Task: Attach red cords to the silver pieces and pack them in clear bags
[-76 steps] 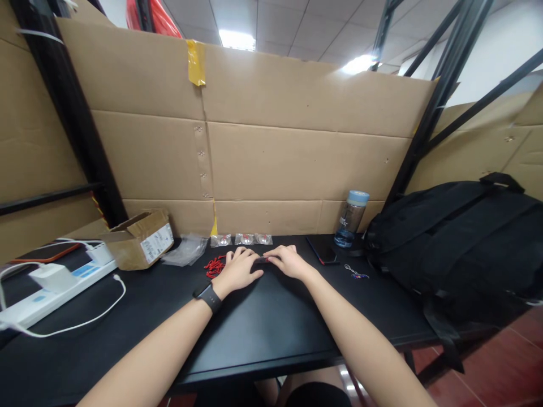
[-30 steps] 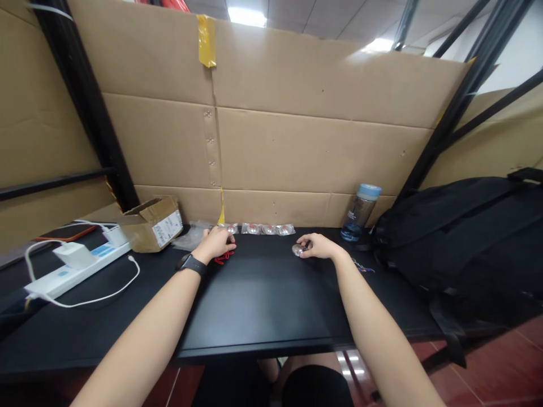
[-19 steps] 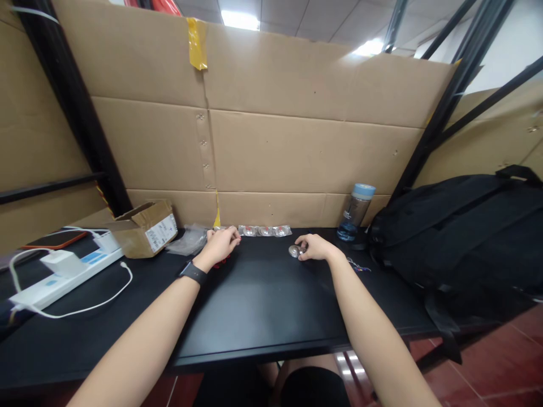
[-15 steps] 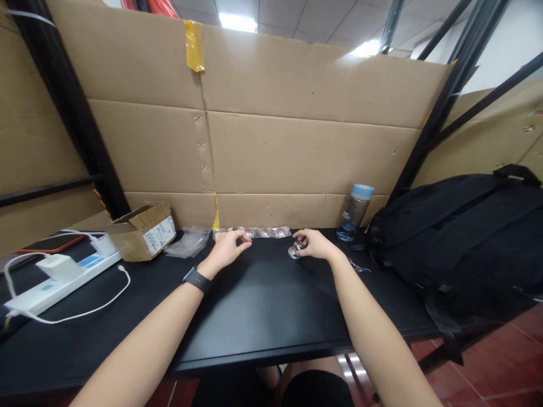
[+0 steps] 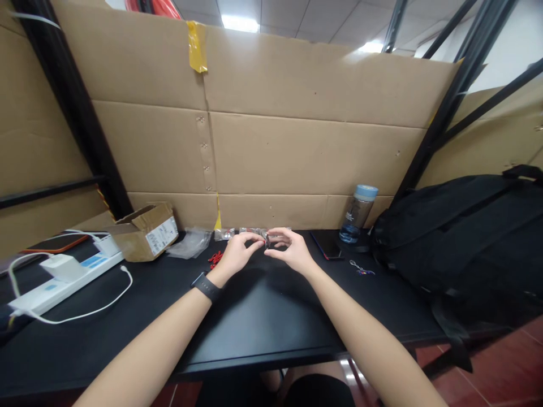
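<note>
A small shiny round metal piece (image 5: 267, 242) is held edge-on above the table, in front of the cardboard wall. My right hand (image 5: 292, 251) grips it between thumb and fingers. Close against its left side, the thumb and fingertips of my left hand (image 5: 240, 253) are pinched together; whatever they hold is too small to make out. Small red pieces (image 5: 215, 259) lie beside my left hand, partly hidden by it. Clear-wrapped packets (image 5: 224, 233) sit in a row along the wall, some behind my hands.
On the left are an open cardboard box (image 5: 146, 232), clear plastic bags (image 5: 190, 243) and a white power strip (image 5: 76, 282) with cables. To the right stand a water bottle (image 5: 357, 215) and a black backpack (image 5: 458, 243), with a phone (image 5: 326, 245) and a keychain (image 5: 362, 269) nearby.
My right hand has carried the round metal piece left from the table to my left hand. My left hand has shifted slightly right, and the red pieces and the phone are now uncovered.
</note>
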Demonstrator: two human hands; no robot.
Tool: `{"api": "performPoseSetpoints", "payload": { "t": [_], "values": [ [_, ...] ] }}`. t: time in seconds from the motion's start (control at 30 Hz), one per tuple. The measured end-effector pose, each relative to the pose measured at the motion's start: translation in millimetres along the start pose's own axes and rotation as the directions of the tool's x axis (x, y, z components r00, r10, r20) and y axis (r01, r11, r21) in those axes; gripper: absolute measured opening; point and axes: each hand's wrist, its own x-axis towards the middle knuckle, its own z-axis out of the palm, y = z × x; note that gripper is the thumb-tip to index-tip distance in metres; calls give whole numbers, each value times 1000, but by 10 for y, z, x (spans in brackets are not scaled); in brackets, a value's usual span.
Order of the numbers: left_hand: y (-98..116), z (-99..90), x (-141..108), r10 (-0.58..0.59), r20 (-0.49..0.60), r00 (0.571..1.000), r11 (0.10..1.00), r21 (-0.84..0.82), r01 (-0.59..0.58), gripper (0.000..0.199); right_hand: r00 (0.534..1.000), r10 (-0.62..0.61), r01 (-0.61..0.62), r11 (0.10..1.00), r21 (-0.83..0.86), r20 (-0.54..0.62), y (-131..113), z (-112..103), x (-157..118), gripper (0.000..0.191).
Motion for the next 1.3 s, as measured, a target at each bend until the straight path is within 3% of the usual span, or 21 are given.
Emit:
{"api": "performPoseSetpoints", "payload": {
  "t": [0.47, 0.67, 0.83, 1.0, 1.17, 1.3],
  "values": [
    [-1, 75, -48, 43, -34, 998, 979, 202, -35, 15, 999, -42, 42, 998, -38, -12, -30, 74, -15, 52],
    [13, 91, -53, 41, -53, 998, 959, 281, -24, 16, 998, -33, 27, 993, -112, -59, -30, 97, -12, 34],
    [-9, 95, -45, 0, -61, 998, 956, 292, 18, 18, 995, -100, 101, 976, -192, 17, -125, 39, -11, 17],
    [13, 110, -71, 3, -64, 998, 927, 374, 21, 20, 978, -174, 208, 882, -422, 118, -88, 6, -9, 19],
    [19, 179, -115, -8, -64, 998, 911, 411, 34, 22, 973, -141, 229, 703, -673, 184, 6, 20, -23, 20],
    [15, 204, -126, -46, -65, 997, 915, 397, 68, 22, 972, -117, 231, 615, -754, 203, 2, 21, -37, 20]
  ]
}}
